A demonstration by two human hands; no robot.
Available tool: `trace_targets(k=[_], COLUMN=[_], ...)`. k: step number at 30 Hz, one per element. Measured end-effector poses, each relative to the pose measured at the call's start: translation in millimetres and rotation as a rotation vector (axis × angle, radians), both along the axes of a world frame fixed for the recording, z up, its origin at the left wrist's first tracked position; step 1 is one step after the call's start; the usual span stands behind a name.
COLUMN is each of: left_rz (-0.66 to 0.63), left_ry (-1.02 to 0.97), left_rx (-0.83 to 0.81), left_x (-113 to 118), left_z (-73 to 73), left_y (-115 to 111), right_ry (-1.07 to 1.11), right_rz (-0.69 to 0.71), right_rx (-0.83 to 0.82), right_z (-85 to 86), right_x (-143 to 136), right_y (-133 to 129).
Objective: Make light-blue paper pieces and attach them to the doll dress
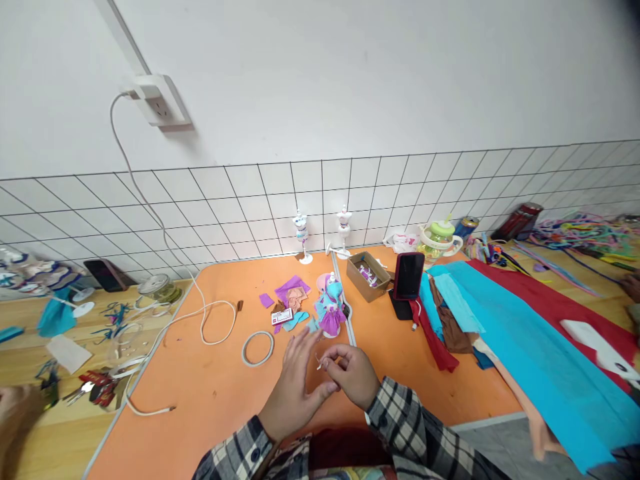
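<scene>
My right hand (353, 373) pinches a small thin white piece (319, 364) between thumb and fingertips; its kind is too small to make out. Beside it my left hand (300, 383) has its fingers stretched out, the thumb close to the right hand's fingers. Just beyond both hands stands a small dress form in a purple and blue dress (331, 313). A roll of tape (257, 349) lies flat left of my left hand. Behind it are purple cloth scraps (291, 288), blue scraps (296, 321) and a small white card box (282, 317).
Two small white mannequins (301, 233) (344, 230) stand by the tiled wall. A cardboard box (367, 275) and a propped phone (409, 277) are right of centre. Long blue cloth (540, 353) covers the right side. A white cable (204, 313) loops across the left. Other people's hands show at both edges.
</scene>
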State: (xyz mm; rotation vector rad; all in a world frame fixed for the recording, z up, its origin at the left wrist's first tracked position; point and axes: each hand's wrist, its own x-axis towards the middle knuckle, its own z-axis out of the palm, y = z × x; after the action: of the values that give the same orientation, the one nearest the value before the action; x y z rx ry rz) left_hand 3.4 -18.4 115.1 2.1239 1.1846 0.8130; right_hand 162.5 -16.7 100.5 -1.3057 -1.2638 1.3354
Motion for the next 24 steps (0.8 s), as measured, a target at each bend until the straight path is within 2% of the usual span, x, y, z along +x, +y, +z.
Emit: trace_targets(k=[3, 9, 11, 15, 17, 21, 24], left_rz=[-0.048, 0.064, 0.086, 0.226, 0.226, 0.153, 0.12], left_ry=[0.148, 0.292, 0.252, 0.079, 0.01, -0.09, -0.064], left_rx=[-0.067, -0.041, -0.05, 0.033, 0.04, -0.138, -0.236], left_x=[5, 6, 4, 2, 3, 9, 12], left_z=[3.8, 4.6, 2.5, 0.5, 1.8, 3.5, 0.0], left_y=[3, 6, 5, 1, 0, 0, 2], right_ry=[-0.057, -0.168, -0.193, -0.314, -0.346, -0.276, -0.253], right_rz=[-0.025, -0.123, -0.121, -0.143, -0.15, -0.113, -0.115], right_rx=[0.014, 0.038, 0.062, 0.209, 0.253, 0.217, 0.173], right_z=[-0.5, -4.1, -4.7, -3.4, -1.7, 0.5, -0.1], right_x=[0, 4, 5, 6, 5, 2, 0], right_y=[-2, -4, -4, -5, -6, -8, -8])
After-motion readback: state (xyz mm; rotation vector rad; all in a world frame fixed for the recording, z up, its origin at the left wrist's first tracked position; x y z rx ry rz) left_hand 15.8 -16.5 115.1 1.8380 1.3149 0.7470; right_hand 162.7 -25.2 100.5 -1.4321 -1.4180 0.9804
